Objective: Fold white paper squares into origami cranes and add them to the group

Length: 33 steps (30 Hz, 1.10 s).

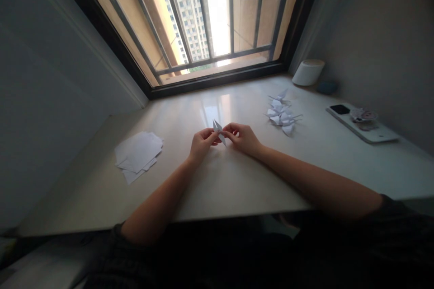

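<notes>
Both hands pinch a small folded paper piece [219,130] just above the middle of the surface [237,180]. The left hand [202,143] has its grip closed on the piece's left side, the right hand [244,137] on its right. Loose sheets [138,154] lie to the left, finished paper cranes [282,114] to the right.

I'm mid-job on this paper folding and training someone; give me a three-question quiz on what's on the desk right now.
1. True or false: both hands pinch the small folded paper.
2. The stack of flat sheets lies nearer which hand? A) left hand B) right hand
3. What lies between the pile of folded paper figures and the wall on the right?

Key: 1 true; 2 A; 3 a white phone, lying flat, with a small item on top.
</notes>
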Available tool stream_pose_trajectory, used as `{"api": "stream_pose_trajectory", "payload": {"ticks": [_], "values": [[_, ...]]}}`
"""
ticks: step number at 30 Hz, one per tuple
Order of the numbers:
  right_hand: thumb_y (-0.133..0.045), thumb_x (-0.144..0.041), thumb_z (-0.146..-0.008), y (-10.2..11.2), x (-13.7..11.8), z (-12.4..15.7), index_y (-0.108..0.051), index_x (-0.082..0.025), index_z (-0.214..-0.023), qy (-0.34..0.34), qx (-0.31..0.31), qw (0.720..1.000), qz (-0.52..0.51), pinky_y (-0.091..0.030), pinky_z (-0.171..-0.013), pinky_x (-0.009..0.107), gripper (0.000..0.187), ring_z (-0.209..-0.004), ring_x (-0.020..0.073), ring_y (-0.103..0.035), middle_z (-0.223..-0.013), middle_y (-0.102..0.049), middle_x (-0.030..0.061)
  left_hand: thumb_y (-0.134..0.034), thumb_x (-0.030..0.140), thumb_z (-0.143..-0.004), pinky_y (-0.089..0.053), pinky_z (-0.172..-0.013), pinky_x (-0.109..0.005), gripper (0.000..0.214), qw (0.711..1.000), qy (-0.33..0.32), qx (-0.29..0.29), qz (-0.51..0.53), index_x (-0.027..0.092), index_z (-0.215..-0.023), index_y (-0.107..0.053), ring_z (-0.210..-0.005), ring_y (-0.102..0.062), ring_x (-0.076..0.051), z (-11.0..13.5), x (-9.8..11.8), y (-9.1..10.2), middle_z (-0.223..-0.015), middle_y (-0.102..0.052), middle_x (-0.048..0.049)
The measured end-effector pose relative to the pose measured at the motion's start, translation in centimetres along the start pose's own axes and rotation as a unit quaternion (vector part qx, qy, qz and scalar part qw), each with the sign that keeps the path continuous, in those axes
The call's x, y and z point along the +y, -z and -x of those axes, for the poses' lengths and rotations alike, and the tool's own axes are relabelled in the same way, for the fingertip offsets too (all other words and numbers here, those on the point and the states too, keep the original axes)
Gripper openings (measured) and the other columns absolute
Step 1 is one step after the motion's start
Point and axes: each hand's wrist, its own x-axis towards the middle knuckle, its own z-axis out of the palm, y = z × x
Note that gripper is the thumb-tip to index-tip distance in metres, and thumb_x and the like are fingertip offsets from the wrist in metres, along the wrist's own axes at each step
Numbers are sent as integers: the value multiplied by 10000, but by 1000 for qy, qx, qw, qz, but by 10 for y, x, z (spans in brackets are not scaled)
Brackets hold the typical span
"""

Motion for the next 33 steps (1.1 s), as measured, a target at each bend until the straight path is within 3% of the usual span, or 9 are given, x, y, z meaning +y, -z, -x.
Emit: {"api": "stream_pose_trajectory", "payload": {"ticks": [6, 14, 19, 26, 33], "values": [[-598, -448, -838, 0, -1, 1, -690, -196, -782, 9, 1, 1000, 24, -423, -613, 276, 274, -646, 143, -572, -745, -703, 29, -714, 552, -691, -515, -623, -273, 393, 998, -34, 29, -54, 159, -706, -705, -634, -654, -165, 2, 3, -3, -633, -675, -37], [-633, -577, -762, -3, 3, -1, -700, -187, -732, -35, -39, 998, -44, -384, -531, 257, 397, -561, 123, -525, -671, -678, 23, -702, 527, -706, -498, -626, -261, 365, 995, -45, 81, -35, 166, -744, -735, -713, -641, -169, 1, 2, -1, -727, -702, -55], [-638, -592, -744, -3, 1, -1, -719, -187, -704, -45, -45, 997, -52, -359, -516, 258, 415, -524, 115, -481, -629, -668, 21, -696, 510, -718, -443, -604, -245, 350, 992, -70, 93, -58, 169, -640, -691, -615, -565, -125, 2, 2, -2, -606, -637, -14], [-597, -541, -786, -4, 2, -2, -649, -177, -639, -45, -76, 994, -62, -312, -510, 258, 396, -518, 110, -431, -569, -583, -8, -693, 523, -713, -430, -626, -254, 364, 994, -59, 82, -44, 168, -632, -677, -626, -561, -127, 1, 1, -3, -611, -631, -12], [-603, -468, -817, -2, 4, -2, -639, -196, -652, 26, -62, 998, 9, -367, -605, 280, 321, -624, 146, -502, -647, -614, 16, -678, 562, -710, -448, -641, -269, 392, 995, -44, 59, -63, 174, -679, -721, -667, -602, -155, -1, 3, 0, -650, -670, -34]]}}
